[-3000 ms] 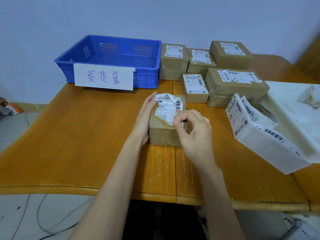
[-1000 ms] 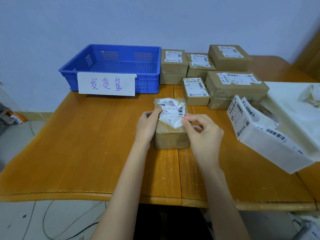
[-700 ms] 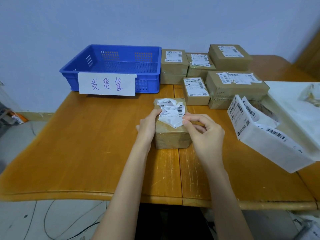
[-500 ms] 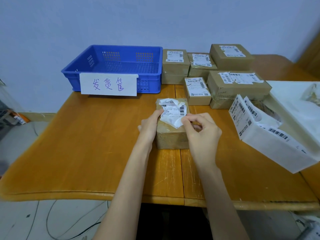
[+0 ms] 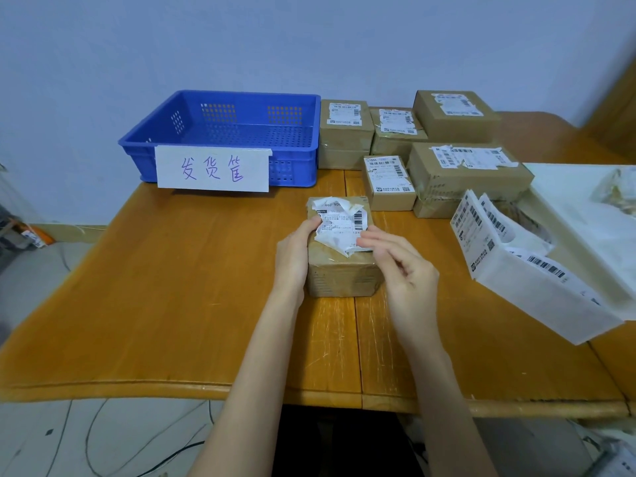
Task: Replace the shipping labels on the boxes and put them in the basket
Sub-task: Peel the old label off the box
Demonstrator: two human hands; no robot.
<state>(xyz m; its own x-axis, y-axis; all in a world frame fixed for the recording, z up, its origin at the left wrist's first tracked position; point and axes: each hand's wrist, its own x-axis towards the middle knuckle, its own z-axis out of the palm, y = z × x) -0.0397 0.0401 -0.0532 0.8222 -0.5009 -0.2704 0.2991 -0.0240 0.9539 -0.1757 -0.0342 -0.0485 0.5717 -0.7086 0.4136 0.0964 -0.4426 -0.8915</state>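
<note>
Head view of label removal on 1 cardboard box (image 5: 340, 266), which sits near the middle of the wooden desk (image 5: 172, 304), in front of the person. The left hand (image 5: 294, 251) rests against the box's left side, its thumb curled up onto the top edge beside the old label (image 5: 340, 228), so it grips and steadies the box. The right hand (image 5: 401, 266) lies at the box's right front corner with fingers loosely curled; its fingertips (image 5: 364, 241) touch the lower right edge of the label, which is crumpled and partly lifted but still stuck along its far portion. Whether the right fingertips actually pinch the paper cannot be told.

The blue basket (image 5: 220, 132) stands at the far left of the desk, with a handwritten paper sign (image 5: 211, 168) on its front wall and no box visible inside. 5 other boxes (image 5: 464, 173) with worn labels wait to its right. A white holder of fresh labels (image 5: 488, 228) lies at the right, well apart from the working box.

Judged technique: take a firm pinch on the loose corner, peel low and slowly toward the far edge so the paper comes away whole, and keep the left hand pressing the box down so that it does not lift or slide.
</note>
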